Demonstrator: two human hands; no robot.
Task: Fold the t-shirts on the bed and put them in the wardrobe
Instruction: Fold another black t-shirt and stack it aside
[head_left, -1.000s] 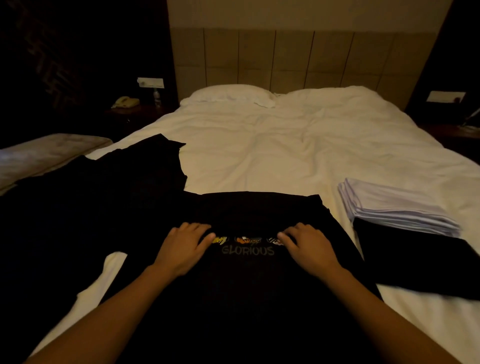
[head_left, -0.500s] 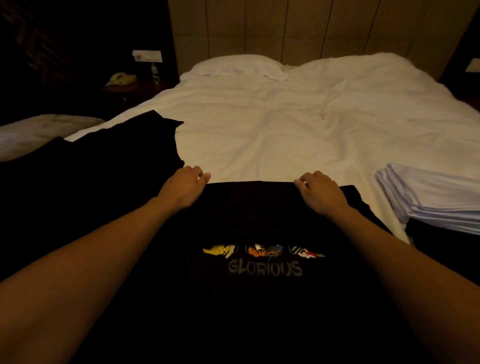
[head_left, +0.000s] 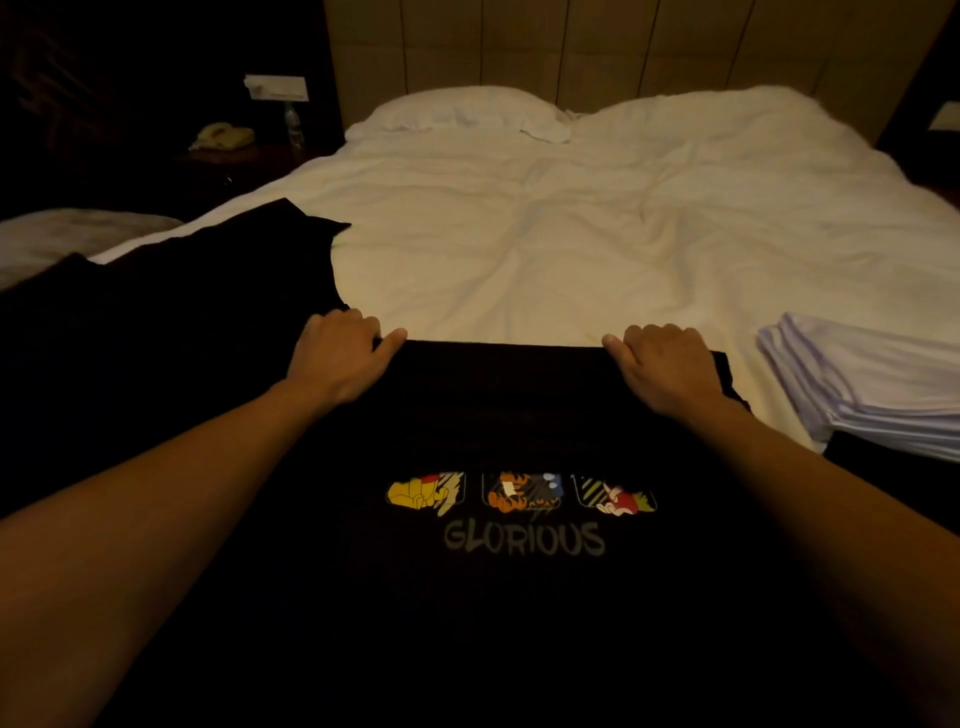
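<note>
Black t-shirt (head_left: 498, 597), printed "GLORIOUS": far edge pinched by left hand (head_left: 340, 358) and right hand (head_left: 662, 366), arms outstretched, gripping as half a second ago; view nearer.

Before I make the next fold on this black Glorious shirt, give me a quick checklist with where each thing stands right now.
1. Left hand grips the far edge of the black t-shirt: ok.
2. Right hand grips the same edge: ok.
3. Far edge lies straight between the hands: ok.
4. Print faces up: ok.
5. White bed sheet beyond the edge bare: ok.
6. Sleeves tucked in: cannot tell, too dark.
</note>
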